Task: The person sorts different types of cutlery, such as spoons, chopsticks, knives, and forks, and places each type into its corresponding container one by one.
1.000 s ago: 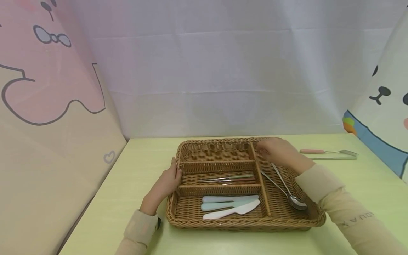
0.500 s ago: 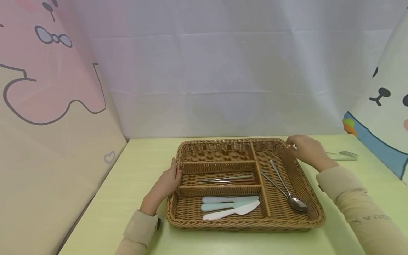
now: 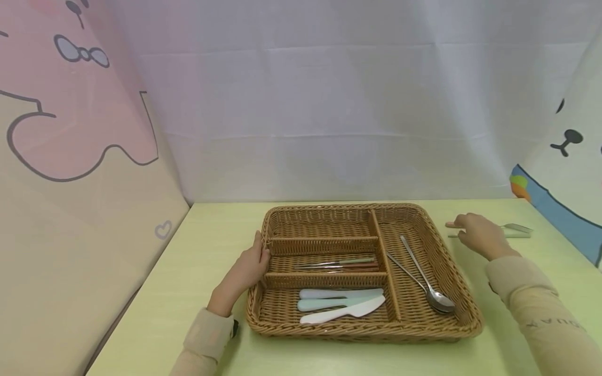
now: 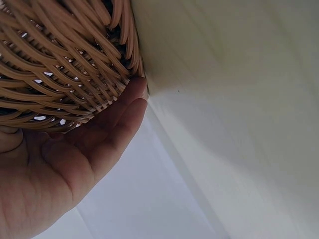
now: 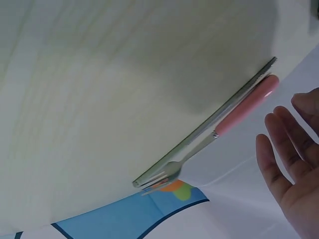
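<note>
My left hand (image 3: 246,263) rests against the left side of a wicker cutlery basket (image 3: 362,329); in the left wrist view its nearly straight fingers lie along the woven outer wall. To the right of the basket, my right hand (image 3: 482,235) hovers over a pink-handled fork (image 5: 249,105), its fingers loosely spread and holding nothing. Beside the fork lies a slim green and silver utensil (image 5: 194,137), apparently a chopstick. In the head view my right hand partly hides both pieces. Two metal spoons (image 3: 439,301) lie in the basket's right compartment.
Several plastic table knives (image 3: 329,304) fill the basket's front left compartment, and several metal-tipped chopsticks (image 3: 348,263) lie in the middle one. The back left compartment shows bare weave. A fabric backdrop (image 3: 329,115) stands behind the pale yellow-green table (image 3: 216,224).
My right hand has left the spoon compartment, passed over the basket's right edge and come to the fork on the table. My left hand and the basket stay put.
</note>
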The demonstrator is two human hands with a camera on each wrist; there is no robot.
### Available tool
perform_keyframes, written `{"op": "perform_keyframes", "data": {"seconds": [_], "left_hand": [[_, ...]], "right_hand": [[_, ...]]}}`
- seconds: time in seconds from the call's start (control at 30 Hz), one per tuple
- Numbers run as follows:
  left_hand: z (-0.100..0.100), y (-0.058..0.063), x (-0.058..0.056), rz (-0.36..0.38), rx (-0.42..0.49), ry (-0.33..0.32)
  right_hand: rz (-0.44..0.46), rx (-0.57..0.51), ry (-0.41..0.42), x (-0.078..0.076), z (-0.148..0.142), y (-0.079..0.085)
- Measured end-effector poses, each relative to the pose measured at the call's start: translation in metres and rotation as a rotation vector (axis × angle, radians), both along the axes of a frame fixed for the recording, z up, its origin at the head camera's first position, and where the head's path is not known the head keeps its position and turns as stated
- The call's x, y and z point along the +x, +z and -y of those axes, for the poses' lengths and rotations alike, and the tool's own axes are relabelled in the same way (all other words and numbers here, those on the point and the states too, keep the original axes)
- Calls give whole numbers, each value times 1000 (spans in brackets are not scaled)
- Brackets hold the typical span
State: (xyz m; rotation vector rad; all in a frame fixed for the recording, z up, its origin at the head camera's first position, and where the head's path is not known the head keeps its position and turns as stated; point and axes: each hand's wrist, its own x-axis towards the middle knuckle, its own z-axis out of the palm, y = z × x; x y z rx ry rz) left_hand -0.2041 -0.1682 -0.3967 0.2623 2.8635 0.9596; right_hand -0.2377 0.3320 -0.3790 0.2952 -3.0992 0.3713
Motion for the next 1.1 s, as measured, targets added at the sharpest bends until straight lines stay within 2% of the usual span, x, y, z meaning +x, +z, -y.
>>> {"op": "perform_keyframes", "data": {"seconds": [0.13, 0.33, 0.47, 0.63, 1.1], "left_hand": [[0, -1, -1, 2, 8, -3], [-1, 0, -1, 11, 12, -9], [-2, 0, -1, -2, 5, -15], [-2, 1, -1, -2, 2, -13], [0, 0, -1, -14, -9, -8]], "right_hand": [[-2, 9, -25, 0, -11, -9], [-51, 111, -37, 0, -22, -21], [-44, 125, -57, 3, -26, -26], [-20, 127, -83, 2, -29, -30], [-95, 189, -89, 3, -25, -32]]}}
